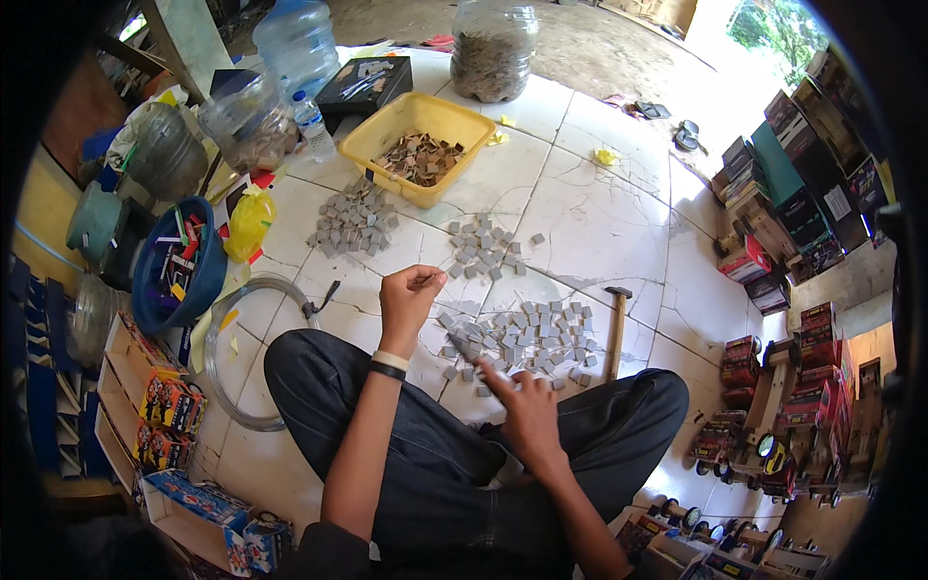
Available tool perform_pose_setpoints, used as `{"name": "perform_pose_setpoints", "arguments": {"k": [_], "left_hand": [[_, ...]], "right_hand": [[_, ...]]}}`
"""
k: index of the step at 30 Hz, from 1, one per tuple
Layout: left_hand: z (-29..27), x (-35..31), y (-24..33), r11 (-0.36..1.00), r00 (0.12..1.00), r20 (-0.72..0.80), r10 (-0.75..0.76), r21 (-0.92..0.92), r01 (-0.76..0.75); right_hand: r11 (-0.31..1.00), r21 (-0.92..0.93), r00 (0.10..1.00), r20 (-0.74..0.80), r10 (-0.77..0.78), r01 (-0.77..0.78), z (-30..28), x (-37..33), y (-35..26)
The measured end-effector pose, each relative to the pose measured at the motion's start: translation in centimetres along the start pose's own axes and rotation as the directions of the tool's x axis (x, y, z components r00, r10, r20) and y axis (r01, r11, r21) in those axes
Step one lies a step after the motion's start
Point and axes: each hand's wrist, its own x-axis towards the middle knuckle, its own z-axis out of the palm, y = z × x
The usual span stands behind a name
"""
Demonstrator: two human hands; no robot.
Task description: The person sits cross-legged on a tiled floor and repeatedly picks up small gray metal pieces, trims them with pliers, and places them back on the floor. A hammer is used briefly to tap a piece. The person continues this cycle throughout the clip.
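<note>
My left hand (408, 302) is raised over the floor, its fingertips pinched together; whatever they hold is too small to make out. My right hand (532, 418) is closed round the dark handle of a knife (466, 346), whose grey blade points up and left toward the left hand. Beneath the blade spreads a pile of small grey square pieces (541, 333). Two more groups of such squares lie farther off, a looser one (483, 246) and a denser one (350, 217). A hammer (617, 333) with a wooden handle rests right of the near pile.
Behind the squares stands a yellow basin (387, 179) holding brownish pieces. At left are a coil of clear tubing or wire (217, 372), a blue tub (145, 290) of scraps and printed boxes (169, 416). Wheeled toy trucks (773, 440) crowd the right side. My crossed legs frame the near floor.
</note>
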Motion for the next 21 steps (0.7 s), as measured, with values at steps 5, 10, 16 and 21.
{"name": "perform_pose_setpoints", "arguments": {"k": [5,10,16,21], "left_hand": [[0.1,1.9,-2.7,0.978,0.992,-0.110,-0.054,0.193,0.075],[0.3,3.9,-5.6,0.944,0.970,-0.207,-0.125,0.277,0.181],[0.9,4.4,-8.7,0.877,0.950,-0.233,0.207,0.475,-0.074],[0.6,4.8,-9.5,0.900,0.965,-0.240,0.106,0.435,0.010]], "right_hand": [[0.985,-0.093,0.968,0.218,-0.123,0.146,4.0,0.9,-2.3],[0.959,-0.107,0.956,0.162,-0.243,0.261,8.6,3.4,-4.3],[0.947,-0.023,0.939,0.140,-0.314,0.320,10.6,3.9,-3.7],[0.958,0.025,0.937,0.203,-0.285,0.286,10.0,4.1,-3.4]]}}
